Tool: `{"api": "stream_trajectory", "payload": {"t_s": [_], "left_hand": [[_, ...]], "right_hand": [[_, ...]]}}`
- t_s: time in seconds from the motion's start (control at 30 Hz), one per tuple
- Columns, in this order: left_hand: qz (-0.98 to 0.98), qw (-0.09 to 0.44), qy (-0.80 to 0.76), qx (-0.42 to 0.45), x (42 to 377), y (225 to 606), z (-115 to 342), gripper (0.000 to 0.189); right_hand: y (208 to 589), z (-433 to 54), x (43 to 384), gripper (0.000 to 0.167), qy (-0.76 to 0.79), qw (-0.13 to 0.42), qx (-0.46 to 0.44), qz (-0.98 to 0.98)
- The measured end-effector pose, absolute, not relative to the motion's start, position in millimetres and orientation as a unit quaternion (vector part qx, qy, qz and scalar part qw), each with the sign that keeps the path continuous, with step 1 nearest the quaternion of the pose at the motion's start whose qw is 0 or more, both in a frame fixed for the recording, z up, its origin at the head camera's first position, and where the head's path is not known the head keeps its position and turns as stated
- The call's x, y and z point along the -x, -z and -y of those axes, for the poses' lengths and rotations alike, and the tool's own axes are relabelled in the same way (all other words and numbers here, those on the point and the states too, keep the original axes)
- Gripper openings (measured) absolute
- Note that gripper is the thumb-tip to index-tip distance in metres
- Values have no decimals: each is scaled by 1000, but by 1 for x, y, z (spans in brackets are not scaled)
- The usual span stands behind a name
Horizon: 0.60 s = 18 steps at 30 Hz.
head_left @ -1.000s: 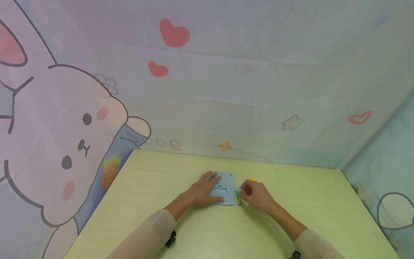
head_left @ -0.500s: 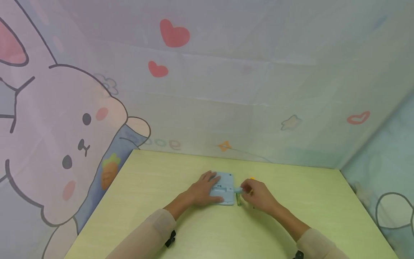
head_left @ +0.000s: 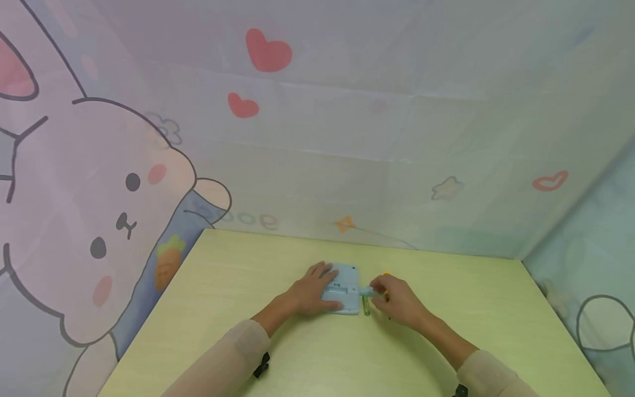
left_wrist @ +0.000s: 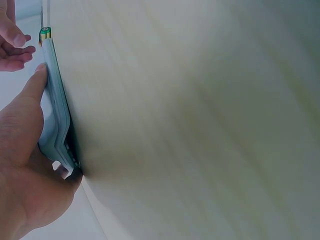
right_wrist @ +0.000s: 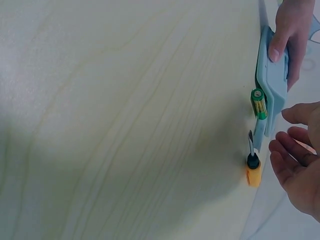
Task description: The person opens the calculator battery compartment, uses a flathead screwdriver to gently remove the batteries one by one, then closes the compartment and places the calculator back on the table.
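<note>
A light blue calculator (head_left: 349,300) lies back side up on the table, its battery recess (head_left: 337,290) uncovered. Across its left part rests my left hand (head_left: 308,292), fingers spread and thumb extended. At the calculator's right edge is a small light blue battery cover (head_left: 366,290). My right hand (head_left: 398,298) hovers beside it; in the right wrist view its loosely bent fingers (right_wrist: 282,147) are apart from the thumb and hold nothing. Green batteries (right_wrist: 258,103) lie between the calculator and the hand, seen end-on in the left wrist view.
A screwdriver with a yellow handle (right_wrist: 254,175) lies beyond the right hand, mostly hidden by it in the head view. The pale green table (head_left: 278,353) ends at a printed cloth backdrop (head_left: 317,165) with a rabbit drawing.
My right fingers have shifted slightly right, away from the battery cover, and more of it shows. My left hand and the calculator have stayed in place.
</note>
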<state>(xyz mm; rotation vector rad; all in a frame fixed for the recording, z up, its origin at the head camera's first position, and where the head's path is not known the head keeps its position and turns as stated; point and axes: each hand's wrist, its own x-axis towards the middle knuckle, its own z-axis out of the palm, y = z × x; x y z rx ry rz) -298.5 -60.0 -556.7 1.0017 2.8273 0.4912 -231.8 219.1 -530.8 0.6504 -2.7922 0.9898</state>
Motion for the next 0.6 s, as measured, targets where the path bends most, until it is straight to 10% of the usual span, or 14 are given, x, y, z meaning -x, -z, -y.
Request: {"api": "stream_trajectory", "payload": {"t_s": [0.6], "left_hand": [[-931, 54, -158, -325, 299, 558, 60, 95]], "right_hand": [[545, -215, 240, 31, -186, 123, -234, 946]]}}
